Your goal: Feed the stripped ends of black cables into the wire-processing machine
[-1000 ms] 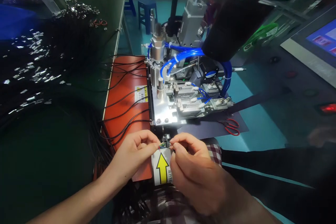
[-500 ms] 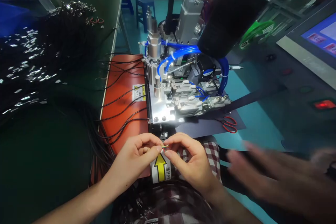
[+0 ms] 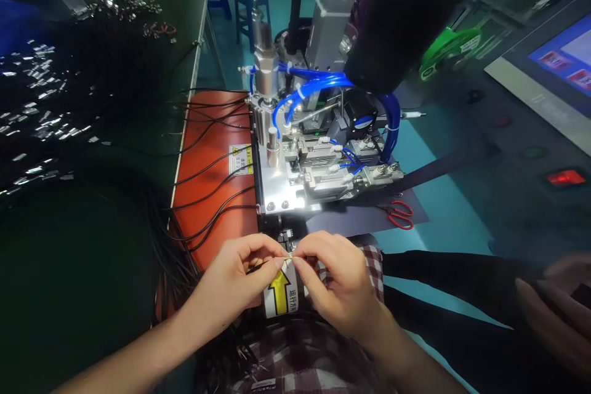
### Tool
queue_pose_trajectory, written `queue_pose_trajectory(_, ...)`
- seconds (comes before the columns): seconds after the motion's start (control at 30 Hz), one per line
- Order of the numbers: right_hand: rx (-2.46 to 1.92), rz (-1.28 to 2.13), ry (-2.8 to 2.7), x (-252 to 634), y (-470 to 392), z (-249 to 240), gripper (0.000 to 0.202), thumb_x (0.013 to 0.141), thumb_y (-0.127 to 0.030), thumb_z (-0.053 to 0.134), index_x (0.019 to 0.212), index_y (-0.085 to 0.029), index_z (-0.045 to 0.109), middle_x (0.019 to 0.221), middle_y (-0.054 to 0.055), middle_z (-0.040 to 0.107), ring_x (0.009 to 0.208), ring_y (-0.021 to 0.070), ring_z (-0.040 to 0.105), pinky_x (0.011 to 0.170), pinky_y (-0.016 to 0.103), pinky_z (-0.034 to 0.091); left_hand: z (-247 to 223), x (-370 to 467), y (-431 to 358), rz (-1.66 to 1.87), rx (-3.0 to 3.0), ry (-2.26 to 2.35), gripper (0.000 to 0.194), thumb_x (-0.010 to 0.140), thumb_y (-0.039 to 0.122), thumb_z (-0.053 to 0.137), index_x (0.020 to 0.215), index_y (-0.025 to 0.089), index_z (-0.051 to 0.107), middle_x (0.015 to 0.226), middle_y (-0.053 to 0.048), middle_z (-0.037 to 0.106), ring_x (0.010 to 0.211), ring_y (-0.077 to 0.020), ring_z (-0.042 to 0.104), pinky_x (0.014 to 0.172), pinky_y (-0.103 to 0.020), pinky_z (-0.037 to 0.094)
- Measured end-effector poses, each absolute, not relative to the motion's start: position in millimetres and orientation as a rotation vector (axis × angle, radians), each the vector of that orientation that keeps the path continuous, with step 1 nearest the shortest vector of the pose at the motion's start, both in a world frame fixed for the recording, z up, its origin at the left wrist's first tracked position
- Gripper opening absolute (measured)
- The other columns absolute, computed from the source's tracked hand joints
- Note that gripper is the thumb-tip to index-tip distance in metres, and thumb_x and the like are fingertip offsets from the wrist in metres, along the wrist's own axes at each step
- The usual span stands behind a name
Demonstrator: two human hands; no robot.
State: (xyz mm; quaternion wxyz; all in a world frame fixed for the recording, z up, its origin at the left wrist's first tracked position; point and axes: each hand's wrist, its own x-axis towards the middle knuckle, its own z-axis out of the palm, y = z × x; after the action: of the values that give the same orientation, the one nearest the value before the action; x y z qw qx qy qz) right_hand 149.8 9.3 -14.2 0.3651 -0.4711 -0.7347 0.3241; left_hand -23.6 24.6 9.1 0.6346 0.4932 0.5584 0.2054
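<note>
My left hand point(image 3: 240, 274) pinches a thin black cable point(image 3: 253, 269) between thumb and forefinger, in front of my lap. Thin coloured wires point(image 3: 287, 257) stick out of the cable's end. On those wire ends, the thumb and forefinger of my right hand point(image 3: 339, 274) are closed. The fingertips of both hands nearly meet, so the wires are mostly hidden. Just below them lies a white label with a yellow arrow point(image 3: 281, 295). Beyond my hands stands a metal machine point(image 3: 277, 188) with blue air tubes point(image 3: 318, 83).
Black cables point(image 3: 217, 163) lie across an orange-red surface point(image 3: 198, 135) at left. Many more cables with shiny ends point(image 3: 60, 98) cover the dark table. Red-handled scissors point(image 3: 401, 215) lie right of the machine. Another person's hand point(image 3: 554, 311) is at far right, near a control panel point(image 3: 530, 104).
My right fingers have closed over the wire ends, which were fanned out and more visible before. The other person's blurred hand has drawn back to the right. The view has shifted slightly.
</note>
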Motion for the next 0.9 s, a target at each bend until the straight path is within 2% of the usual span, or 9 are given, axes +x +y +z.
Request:
queue_pose_trajectory(0.07,-1.270,0.996,-1.785,149,11,-15,0.011,0.085,-0.017,0.053,0.076,-0.018,0.059,0.073,0.002,0.061,0.065,0.0147,0.054,0.063,0.029,0.040,8,-23,24,0.469,1.171,1.278,0.018,0.078,0.032,0.059,0.080,0.015,0.064,0.076,-0.003,0.065,0.069,-0.0156,0.057,0.061,-0.024,0.043)
queue_pose_trajectory(0.2,-1.379,1.585,-1.305,146,16,-19,0.015,0.083,-0.024,0.054,0.069,-0.018,0.054,0.056,-0.004,0.049,0.048,0.0095,0.043,0.046,0.022,0.035,6,-23,24,0.472,1.195,1.288,0.016,0.078,0.031,0.060,0.079,0.015,0.064,0.072,-0.001,0.064,0.065,-0.0131,0.055,0.058,-0.022,0.042)
queue_pose_trajectory(0.27,-1.349,1.737,-1.140,145,16,-19,0.016,0.082,-0.028,0.057,0.070,-0.018,0.054,0.056,-0.005,0.049,0.044,0.0075,0.039,0.042,0.020,0.033,8,-22,26,0.475,1.132,1.279,0.016,0.077,0.030,0.062,0.076,0.014,0.064,0.072,-0.001,0.064,0.065,-0.0125,0.056,0.059,-0.021,0.043)
queue_pose_trajectory(0.4,-1.390,1.653,-1.125,144,12,-15,0.016,0.082,-0.033,0.058,0.078,-0.017,0.060,0.067,-0.001,0.059,0.052,0.0094,0.049,0.048,0.021,0.039,13,-21,30,0.501,0.971,1.246,0.014,0.073,0.028,0.065,0.072,0.014,0.064,0.067,-0.001,0.065,0.059,-0.0112,0.057,0.049,-0.018,0.041)
queue_pose_trajectory(0.5,-1.461,1.576,-1.168,143,9,-17,0.011,0.081,-0.029,0.059,0.083,-0.018,0.061,0.064,0.000,0.060,0.056,0.0125,0.055,0.051,0.023,0.042,14,-22,31,0.490,0.833,1.228,0.014,0.071,0.028,0.066,0.073,0.014,0.062,0.060,0.000,0.065,0.051,-0.0106,0.056,0.042,-0.016,0.038)
queue_pose_trajectory(0.73,-1.374,1.475,-1.395,137,13,-28,0.011,0.083,-0.024,0.057,0.075,-0.018,0.060,0.069,0.001,0.061,0.062,0.0125,0.055,0.056,0.023,0.045,12,-24,31,0.531,0.794,1.194,0.017,0.072,0.030,0.068,0.075,0.014,0.061,0.062,-0.001,0.067,0.059,-0.0142,0.064,0.054,-0.020,0.049)
queue_pose_trajectory(0.9,-1.371,1.705,-1.210,149,28,-11,0.009,0.080,-0.026,0.061,0.083,-0.018,0.060,0.070,0.000,0.064,0.061,0.0131,0.061,0.056,0.024,0.049,14,-28,35,0.609,0.840,1.174,0.017,0.073,0.029,0.070,0.075,0.014,0.064,0.068,-0.001,0.069,0.061,-0.0128,0.065,0.056,-0.019,0.049)
